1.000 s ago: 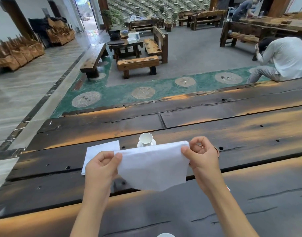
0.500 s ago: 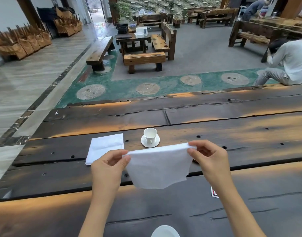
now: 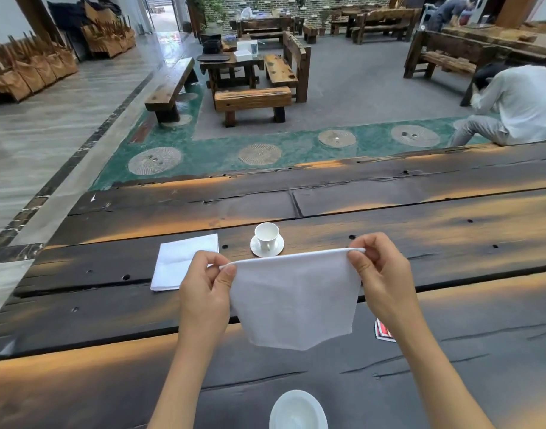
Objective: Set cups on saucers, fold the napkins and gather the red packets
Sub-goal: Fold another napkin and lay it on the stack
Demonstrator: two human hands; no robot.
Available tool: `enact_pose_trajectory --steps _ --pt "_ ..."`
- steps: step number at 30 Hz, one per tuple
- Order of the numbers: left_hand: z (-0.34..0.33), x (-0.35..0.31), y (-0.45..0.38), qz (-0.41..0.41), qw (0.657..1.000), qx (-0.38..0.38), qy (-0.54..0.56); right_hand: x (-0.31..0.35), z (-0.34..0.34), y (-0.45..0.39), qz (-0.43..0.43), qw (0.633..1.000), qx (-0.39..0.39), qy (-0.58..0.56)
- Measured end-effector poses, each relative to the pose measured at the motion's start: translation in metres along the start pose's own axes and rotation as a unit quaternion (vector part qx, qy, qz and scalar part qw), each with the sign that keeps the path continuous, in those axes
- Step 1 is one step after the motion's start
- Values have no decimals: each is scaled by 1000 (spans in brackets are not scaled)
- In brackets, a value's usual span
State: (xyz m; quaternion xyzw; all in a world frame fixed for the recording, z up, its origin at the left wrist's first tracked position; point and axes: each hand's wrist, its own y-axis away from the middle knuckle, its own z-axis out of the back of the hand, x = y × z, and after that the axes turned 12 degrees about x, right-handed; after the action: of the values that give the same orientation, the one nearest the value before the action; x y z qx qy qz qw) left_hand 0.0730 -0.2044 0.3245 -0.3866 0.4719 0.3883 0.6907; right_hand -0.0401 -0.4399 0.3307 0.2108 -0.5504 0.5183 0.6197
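Note:
A white napkin [image 3: 293, 301] hangs in the air above the dark wooden table [image 3: 420, 230]. My left hand [image 3: 208, 286] pinches its top left corner and my right hand [image 3: 380, 274] pinches its top right corner. Behind it a small white cup [image 3: 266, 235] stands upright on a white saucer [image 3: 277, 247]. A second white napkin [image 3: 180, 261] lies folded flat to the left. A red packet [image 3: 383, 331] peeks out beside my right forearm, mostly hidden. A white dish [image 3: 298, 410] sits at the bottom edge.
The table's far edge [image 3: 265, 176] drops to a green floor strip. A person in white [image 3: 519, 103] sits beyond the far right edge. Wooden benches and a low table [image 3: 253, 100] stand further back.
The view has tilted downward, bringing the white dish and red packet into sight. Both hands moved slightly apart and the napkin's top edge is now pulled taut.

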Motion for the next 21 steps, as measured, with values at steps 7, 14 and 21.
enact_pose_trajectory --steps 7,14,21 --pt "-35 1 18 -1 998 60 12 -2 40 39 -10 999 -36 3" --pt "-116 15 76 30 996 75 -24 -48 101 87 -39 998 36 29" --pt "-201 52 152 187 981 46 -25 -123 152 144 -154 977 150 2"
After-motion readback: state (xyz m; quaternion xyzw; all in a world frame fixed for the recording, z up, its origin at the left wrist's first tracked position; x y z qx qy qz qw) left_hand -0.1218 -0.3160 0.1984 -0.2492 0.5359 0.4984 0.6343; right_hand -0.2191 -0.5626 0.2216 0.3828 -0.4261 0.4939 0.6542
